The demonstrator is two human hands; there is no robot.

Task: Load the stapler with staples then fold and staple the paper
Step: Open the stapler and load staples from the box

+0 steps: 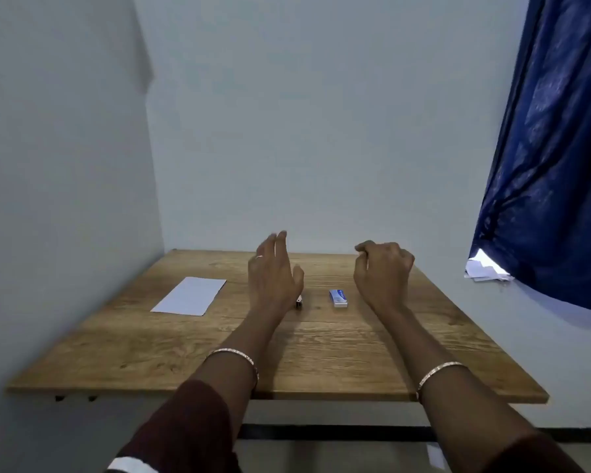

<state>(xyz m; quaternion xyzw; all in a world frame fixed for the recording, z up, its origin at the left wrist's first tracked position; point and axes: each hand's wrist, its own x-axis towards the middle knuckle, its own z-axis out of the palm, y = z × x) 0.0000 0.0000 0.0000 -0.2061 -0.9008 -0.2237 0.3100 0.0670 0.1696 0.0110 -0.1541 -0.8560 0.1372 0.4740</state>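
Observation:
A white sheet of paper (189, 296) lies flat on the left part of the wooden table (321, 353). A small stapler (299, 303) sits near the table's middle, mostly hidden behind my left hand (273, 274). That hand hovers above it with fingers apart and holds nothing. A small blue and white staple box (338, 298) rests to the right of the stapler. My right hand (382, 271) hovers just right of the box, fingers loosely curled, with nothing in it.
White walls close in the table at the back and left. A dark blue curtain (546, 158) hangs at the right, with white papers (485, 269) beneath its lower edge. The table's front edge is near my forearms.

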